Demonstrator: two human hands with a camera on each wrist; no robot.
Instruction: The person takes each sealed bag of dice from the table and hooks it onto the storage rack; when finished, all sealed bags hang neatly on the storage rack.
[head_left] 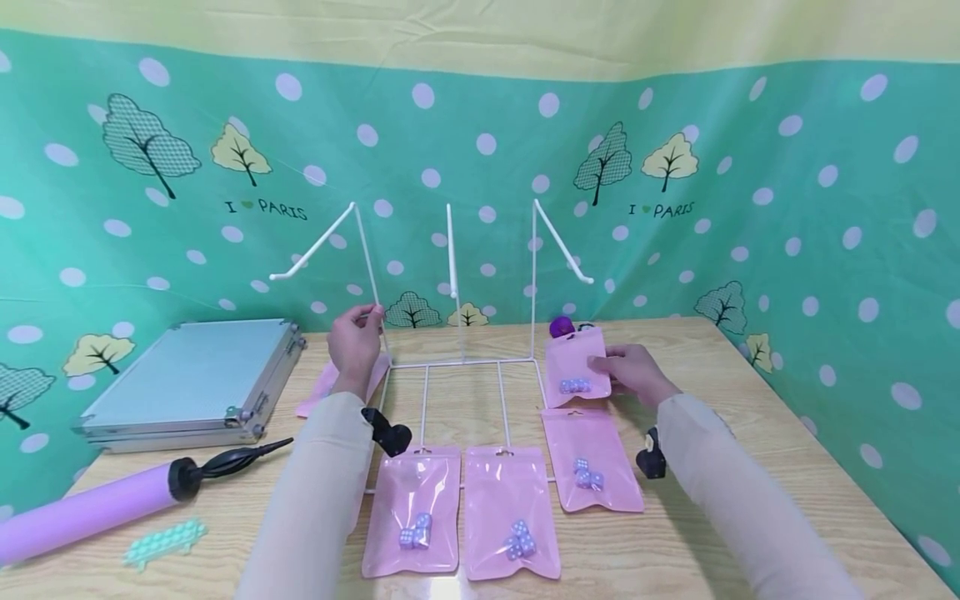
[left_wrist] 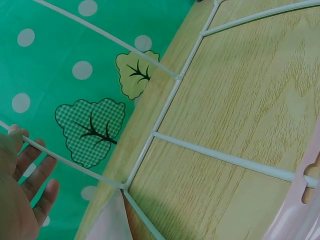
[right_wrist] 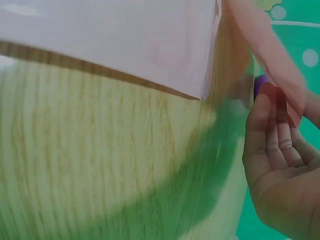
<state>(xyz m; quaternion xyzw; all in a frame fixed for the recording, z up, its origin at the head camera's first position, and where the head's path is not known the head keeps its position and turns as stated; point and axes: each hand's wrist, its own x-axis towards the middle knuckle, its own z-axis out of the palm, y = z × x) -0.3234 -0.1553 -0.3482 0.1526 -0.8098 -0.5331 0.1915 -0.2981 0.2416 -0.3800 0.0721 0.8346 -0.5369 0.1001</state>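
A white wire rack (left_wrist: 165,107) runs from 7 o'clock up to 1 o'clock over the wooden table (left_wrist: 240,110), with crossbars branching off toward 3 o'clock. The left hand (left_wrist: 22,192) sits at 8 o'clock, its fingers (left_wrist: 37,172) loosely straight beside a thin rod of the rack, against the green backdrop (left_wrist: 75,60) printed with dots and trees. A pink pouch (left_wrist: 300,210) edges in at 4 o'clock, and another pink corner (left_wrist: 107,225) lies at 6 o'clock.
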